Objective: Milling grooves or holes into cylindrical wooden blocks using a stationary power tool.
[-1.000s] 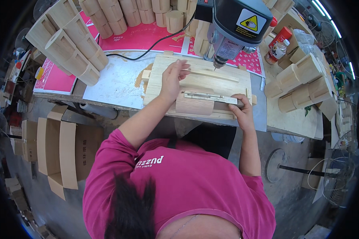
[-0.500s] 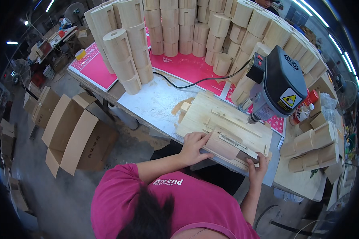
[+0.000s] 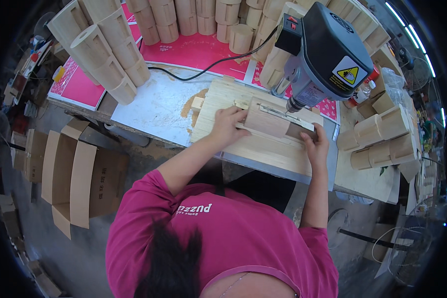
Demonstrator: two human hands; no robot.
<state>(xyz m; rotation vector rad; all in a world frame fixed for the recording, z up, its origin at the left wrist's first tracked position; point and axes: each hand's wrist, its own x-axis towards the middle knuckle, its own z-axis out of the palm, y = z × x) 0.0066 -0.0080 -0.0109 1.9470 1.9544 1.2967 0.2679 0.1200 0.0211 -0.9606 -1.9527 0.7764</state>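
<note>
1. Centrally, a flat, light-brown rectangular wooden piece lies on a pale wooden jig board, directly beneath the spindle of a grey and black drill press.
2. Left hand: fingers spread, pressed flat on the near-left edge of the wooden piece; not closed around it.
3. Right hand: fingers curled onto the right end of the same piece, gripping its edge.
4. Both hands rest well apart, one at each end of the piece.
5. Jig board sits on a grey metal desk; sawdust lies just left of the board.
6. Black cable runs across the desk toward the drill press.
7. Stacks of pale curved wooden blocks stand left of the desk; similar blocks at right.
8. Open cardboard boxes stand on the floor, lower left.
</note>
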